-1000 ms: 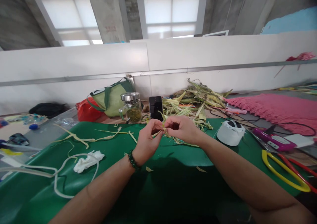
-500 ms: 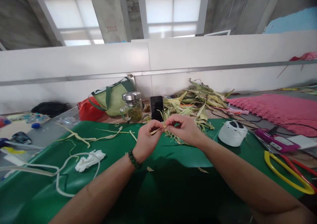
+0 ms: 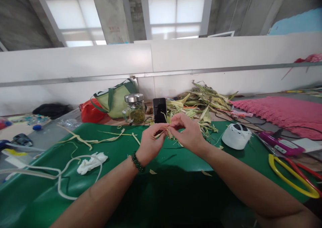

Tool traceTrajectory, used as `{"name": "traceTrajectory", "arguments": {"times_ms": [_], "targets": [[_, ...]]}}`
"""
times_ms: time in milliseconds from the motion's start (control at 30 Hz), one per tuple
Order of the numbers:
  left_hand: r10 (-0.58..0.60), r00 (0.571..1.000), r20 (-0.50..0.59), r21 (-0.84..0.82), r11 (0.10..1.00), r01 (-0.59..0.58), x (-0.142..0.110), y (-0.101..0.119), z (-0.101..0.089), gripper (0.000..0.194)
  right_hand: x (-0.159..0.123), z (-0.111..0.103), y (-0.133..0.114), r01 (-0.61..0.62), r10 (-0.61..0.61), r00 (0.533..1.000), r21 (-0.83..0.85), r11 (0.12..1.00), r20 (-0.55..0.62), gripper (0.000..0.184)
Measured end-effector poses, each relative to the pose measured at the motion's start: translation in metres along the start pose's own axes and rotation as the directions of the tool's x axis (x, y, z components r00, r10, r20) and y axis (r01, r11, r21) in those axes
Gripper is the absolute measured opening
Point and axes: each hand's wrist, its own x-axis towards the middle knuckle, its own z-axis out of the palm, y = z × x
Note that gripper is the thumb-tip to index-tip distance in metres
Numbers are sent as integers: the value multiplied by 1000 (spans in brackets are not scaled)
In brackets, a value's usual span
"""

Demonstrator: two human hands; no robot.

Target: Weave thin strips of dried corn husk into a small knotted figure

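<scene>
Above the green mat [image 3: 173, 164], both hands meet fingertip to fingertip. My left hand [image 3: 152, 142], with a dark green bead bracelet at the wrist, is closed in a pinch on a pale corn husk strip [image 3: 159, 134]. My right hand [image 3: 188, 135] pinches at the same piece, its thumb and fingers closed together; the fingers hide most of the strip. Just behind them lies a heap of shredded husk [image 3: 193, 113]. Small husk scraps [image 3: 152, 171] and longer husk strips [image 3: 79, 138] lie on the mat.
A phone [image 3: 159, 110] stands upright behind my hands, beside a lidded glass jar [image 3: 137, 114] and a green bag [image 3: 115, 100]. Whole husks [image 3: 208, 97] are piled at the back. To the right are a white roll [image 3: 236, 136], a purple glue gun [image 3: 281, 144] and yellow-handled scissors [image 3: 289, 177].
My fingers have shifted slightly at the husk strip, the right hand's fingers curling a little more. A small pale scrap now shows on the mat beside the right forearm, near the white roll.
</scene>
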Motion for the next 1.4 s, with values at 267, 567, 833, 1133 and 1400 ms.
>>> {"name": "traceTrajectory", "arguments": {"times_ms": [267, 567, 833, 1133, 1400], "targets": [[-81, 996, -27, -28, 996, 80, 3, 2, -4, 14, 6, -4, -1, 66, -68, 994, 27, 997, 89, 11], [-32, 999, -34, 86, 996, 35, 1, 4, -5, 33, 2, -1, -3, 86, -86, 996, -19, 996, 8, 12], [12, 999, 47, 214, 977, -22, 1, 4, -10, 23, 1, -4, -6, 117, -107, 988, -85, 990, 114, 15], [47, 996, 79, 278, 958, -67, -2, 2, -8, 43, 4, -5, -1, -19, 10, 985, 48, 999, 173, 14], [119, 981, 154, 373, 912, -169, -5, 2, -7, 51, 7, -8, -1, -4, -10, 984, 75, 997, 175, 9]]}}
